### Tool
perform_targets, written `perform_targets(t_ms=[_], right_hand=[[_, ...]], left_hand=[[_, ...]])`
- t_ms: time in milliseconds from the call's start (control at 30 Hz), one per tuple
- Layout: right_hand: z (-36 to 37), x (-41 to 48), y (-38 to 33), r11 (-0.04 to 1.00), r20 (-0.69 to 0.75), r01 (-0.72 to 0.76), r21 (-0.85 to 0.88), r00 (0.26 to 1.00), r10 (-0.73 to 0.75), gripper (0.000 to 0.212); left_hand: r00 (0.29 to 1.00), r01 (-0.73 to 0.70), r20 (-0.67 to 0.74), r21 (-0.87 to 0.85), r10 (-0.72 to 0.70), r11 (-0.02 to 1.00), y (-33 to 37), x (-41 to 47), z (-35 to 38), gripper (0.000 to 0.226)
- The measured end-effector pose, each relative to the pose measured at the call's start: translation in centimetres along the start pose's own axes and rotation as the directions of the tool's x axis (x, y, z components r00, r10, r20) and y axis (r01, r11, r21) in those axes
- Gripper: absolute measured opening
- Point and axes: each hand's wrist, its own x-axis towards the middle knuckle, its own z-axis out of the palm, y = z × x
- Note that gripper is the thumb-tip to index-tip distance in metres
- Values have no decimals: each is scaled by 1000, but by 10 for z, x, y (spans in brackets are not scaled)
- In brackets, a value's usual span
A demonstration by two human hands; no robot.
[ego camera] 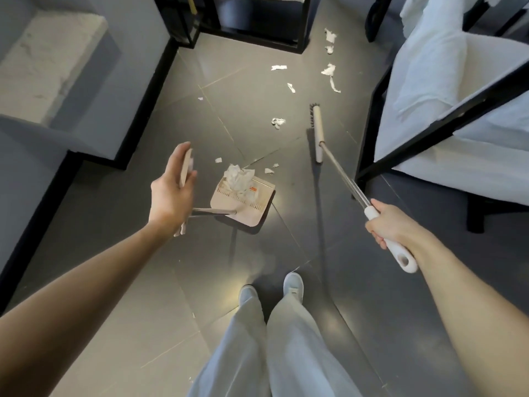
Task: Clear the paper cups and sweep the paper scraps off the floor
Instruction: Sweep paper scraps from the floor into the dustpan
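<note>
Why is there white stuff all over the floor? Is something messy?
Yes. Torn paper scraps lie scattered over the grey floor, from the dustpan up towards the black furniture. A crumpled wad already sits in the dustpan, which the left hand holds; the right hand grips the broom, its head beside the scraps.

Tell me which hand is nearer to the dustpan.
Left. The left hand holds the dustpan by its handle, just left of the pan; the right hand grips the broom, well off to its right.

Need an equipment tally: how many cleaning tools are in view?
2: the broom, gripped by the right hand, and the dustpan low ahead, its handle in the left hand. Others may sit outside the view.
</note>
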Motion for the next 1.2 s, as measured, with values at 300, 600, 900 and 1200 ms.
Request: perform_targets(t_ms=[300, 600, 900, 1200], right_hand=[[16, 76, -31, 974, 6, 33, -223, 999, -32, 30], [83, 41, -63, 977, 297, 114, -179, 953, -56, 54], [59, 35, -65, 964, 301, 199, -178, 943, -139, 53], [70, 52, -97, 916, 290, 256, -308, 943, -166, 56]], left_hand=[[986, 138, -93, 20, -136, 990, -3, -13, -5, 46], [974, 204, -115, 51, -197, 978, -2, -27, -4, 44], [955, 239, -188, 39, -228, 970, -4, -50, -19, 42], [920, 278, -279, -26, -274, 960, -24, -72, -42, 43]])
